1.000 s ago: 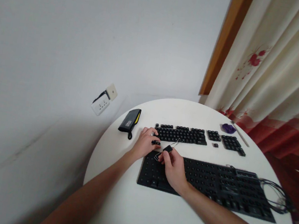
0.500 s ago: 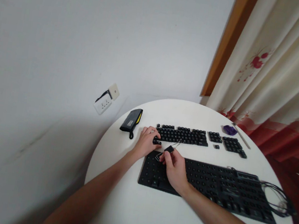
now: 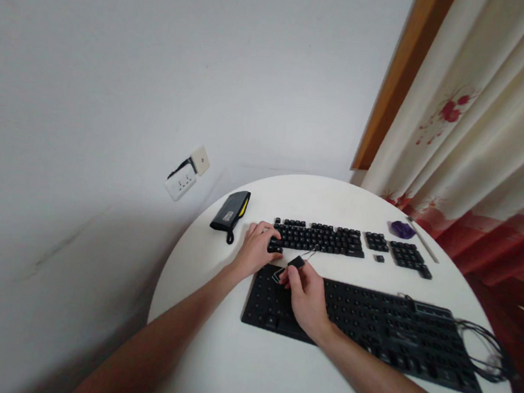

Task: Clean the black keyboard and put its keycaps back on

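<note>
Keycaps (image 3: 317, 238) lie in ordered rows on the white table (image 3: 230, 355), beyond the keyboard (image 3: 358, 309), apparently to preserve their layout. The left hand (image 3: 255, 249) has thumb and forefinger apart, bracketing the end keycaps (image 3: 275, 249), probably to align them; whether they grip cannot be told from here. The right hand (image 3: 308, 299) has its fingers clamped on the wire tool (image 3: 297, 262) by its black middle, leaving it free at both ends

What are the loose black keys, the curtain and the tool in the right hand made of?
Loose black keys: probably plastic, with smooth-looking, crisply moulded shapes.
Curtain: fabric, fairly matte, because it hangs in soft folds.
Tool: maybe a black plastic grip; its thin, pale loops look like metal wire.
</note>
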`<move>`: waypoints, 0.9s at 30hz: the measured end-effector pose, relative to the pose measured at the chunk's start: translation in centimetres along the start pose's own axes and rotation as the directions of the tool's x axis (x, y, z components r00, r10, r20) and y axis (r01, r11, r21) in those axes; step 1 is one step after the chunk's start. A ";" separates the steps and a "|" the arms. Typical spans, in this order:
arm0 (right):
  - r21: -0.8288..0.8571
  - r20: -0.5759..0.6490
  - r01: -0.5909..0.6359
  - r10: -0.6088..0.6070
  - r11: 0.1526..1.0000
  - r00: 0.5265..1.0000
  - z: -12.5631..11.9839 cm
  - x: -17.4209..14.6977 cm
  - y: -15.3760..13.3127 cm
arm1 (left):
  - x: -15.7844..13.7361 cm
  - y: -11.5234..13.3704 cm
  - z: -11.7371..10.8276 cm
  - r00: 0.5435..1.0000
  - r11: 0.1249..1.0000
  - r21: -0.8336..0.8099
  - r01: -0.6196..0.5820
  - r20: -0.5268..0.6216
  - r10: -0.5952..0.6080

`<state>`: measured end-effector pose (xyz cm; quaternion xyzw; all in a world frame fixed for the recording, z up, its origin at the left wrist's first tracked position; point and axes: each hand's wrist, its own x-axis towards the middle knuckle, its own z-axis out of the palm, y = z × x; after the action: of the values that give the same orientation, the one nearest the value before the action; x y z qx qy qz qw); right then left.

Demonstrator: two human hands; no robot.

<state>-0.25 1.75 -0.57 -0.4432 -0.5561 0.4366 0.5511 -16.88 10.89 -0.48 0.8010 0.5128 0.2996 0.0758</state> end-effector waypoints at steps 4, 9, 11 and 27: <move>0.004 0.004 -0.002 0.002 1.000 1.000 0.0 -0.1 -0.1 | 0.0 0.0 0.1 1.000 1.000 -0.003 -0.001 -0.005 0.001; 0.008 -0.016 -0.004 0.005 1.000 1.000 -0.1 0.0 -0.4 | 0.0 -0.2 0.0 1.000 1.000 -0.002 0.002 -0.002 -0.002; -0.006 -0.007 0.002 -0.002 1.000 1.000 -0.3 0.3 -0.8 | 0.0 -0.3 0.0 1.000 1.000 -0.001 0.003 -0.007 -0.003; -0.341 0.495 0.281 -0.082 0.897 0.865 -2.3 -2.6 -2.0 | -1.1 1.2 -2.1 0.962 0.936 -0.320 -0.143 0.178 0.208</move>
<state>2.02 -1.23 0.82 -0.3725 -0.7900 0.3518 0.3368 -17.46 8.98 1.28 0.8495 0.3756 0.2947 0.2246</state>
